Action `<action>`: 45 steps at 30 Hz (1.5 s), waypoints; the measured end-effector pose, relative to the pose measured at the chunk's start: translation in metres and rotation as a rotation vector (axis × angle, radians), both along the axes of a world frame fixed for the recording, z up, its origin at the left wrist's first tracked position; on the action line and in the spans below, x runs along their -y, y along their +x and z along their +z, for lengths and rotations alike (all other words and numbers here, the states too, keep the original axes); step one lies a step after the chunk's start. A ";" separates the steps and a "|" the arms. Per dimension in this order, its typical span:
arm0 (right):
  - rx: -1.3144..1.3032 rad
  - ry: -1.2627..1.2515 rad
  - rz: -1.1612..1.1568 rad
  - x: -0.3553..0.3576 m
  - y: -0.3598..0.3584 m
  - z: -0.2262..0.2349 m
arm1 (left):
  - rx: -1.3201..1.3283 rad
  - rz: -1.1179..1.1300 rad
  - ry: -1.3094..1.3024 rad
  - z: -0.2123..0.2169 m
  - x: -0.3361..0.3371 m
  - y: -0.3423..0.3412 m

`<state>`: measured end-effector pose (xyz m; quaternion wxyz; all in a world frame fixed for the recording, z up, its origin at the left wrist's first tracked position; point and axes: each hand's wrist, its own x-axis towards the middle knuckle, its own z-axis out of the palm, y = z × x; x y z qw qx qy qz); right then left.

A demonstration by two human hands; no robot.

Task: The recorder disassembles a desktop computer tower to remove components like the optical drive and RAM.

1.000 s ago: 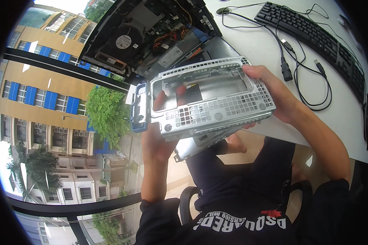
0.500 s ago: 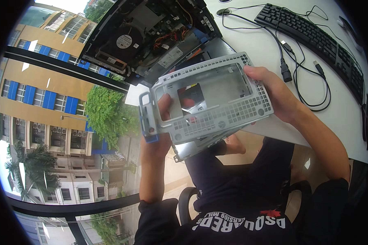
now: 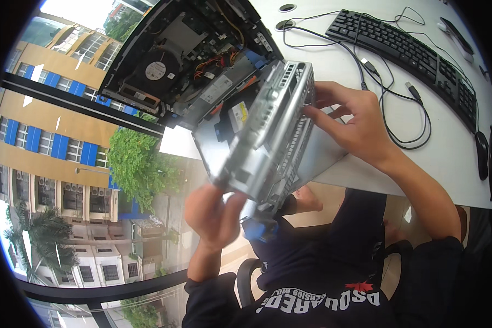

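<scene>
Both my hands hold a grey perforated metal drive cage (image 3: pixel 281 136) up in front of the open desktop computer case (image 3: pixel 202 60). The cage is tilted on edge, its long side facing me, and is partly smeared by motion. My left hand (image 3: pixel 212 216), also blurred, is closed on the near lower end, beside a blue latch (image 3: pixel 261 228). At the far upper end, my right hand (image 3: pixel 355 120) pinches the cage's right side between thumb and fingers. Behind the cage lies a shiny metal sheet (image 3: pixel 210 153), and a dark part with a yellow label (image 3: pixel 238 116) shows there.
The case's fan (image 3: pixel 156 70) and coloured wires (image 3: pixel 216 66) are exposed. A black keyboard (image 3: pixel 404 60), tangled cables (image 3: pixel 391 123) and a mouse (image 3: pixel 481 156) lie on the white desk (image 3: pixel 339 177). A window frame (image 3: pixel 82 104) borders the left side.
The drive cage has turned from showing its broad open face to standing on edge. My left hand has moved down, and my right hand has shifted left with its end.
</scene>
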<state>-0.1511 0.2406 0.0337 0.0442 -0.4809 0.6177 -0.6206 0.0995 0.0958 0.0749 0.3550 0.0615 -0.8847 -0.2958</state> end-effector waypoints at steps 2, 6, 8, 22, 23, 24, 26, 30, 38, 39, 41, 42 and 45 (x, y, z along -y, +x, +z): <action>-0.067 -0.033 -0.034 0.001 -0.001 -0.003 | -0.003 -0.092 -0.228 0.004 -0.006 -0.001; -0.118 -0.138 -0.003 0.013 0.004 -0.006 | 0.031 -0.140 -0.444 0.018 -0.024 -0.008; -0.136 -0.133 -0.021 0.007 0.002 -0.006 | 0.035 -0.189 -0.477 0.013 -0.027 -0.015; 0.112 -0.182 -0.003 0.019 -0.008 -0.011 | -0.044 -0.072 -0.661 -0.002 -0.012 -0.027; 0.085 -0.155 -0.016 0.017 -0.011 -0.012 | -0.050 -0.054 -0.689 -0.001 -0.014 -0.031; 0.050 -0.172 -0.024 0.018 -0.014 -0.014 | -0.042 -0.064 -0.685 0.001 -0.015 -0.033; 0.496 -0.127 0.200 0.006 -0.005 0.003 | -0.036 -0.087 -0.680 0.002 -0.013 -0.037; 0.931 -0.168 0.520 -0.003 -0.001 0.018 | -0.074 -0.041 -0.695 0.002 -0.007 -0.045; 0.807 -0.024 0.619 -0.007 0.004 0.025 | -0.068 -0.044 -0.707 -0.005 0.009 -0.050; 0.805 -0.020 0.620 -0.007 0.002 0.025 | -0.075 -0.054 -0.689 -0.005 0.010 -0.051; 0.803 -0.018 0.622 -0.007 0.000 0.024 | -0.083 -0.057 -0.673 -0.006 0.012 -0.051; 0.797 -0.017 0.620 -0.006 0.000 0.023 | -0.088 -0.060 -0.656 -0.006 0.013 -0.051; 0.788 0.000 0.603 -0.007 0.001 0.023 | -0.110 -0.057 -0.664 -0.008 0.019 -0.052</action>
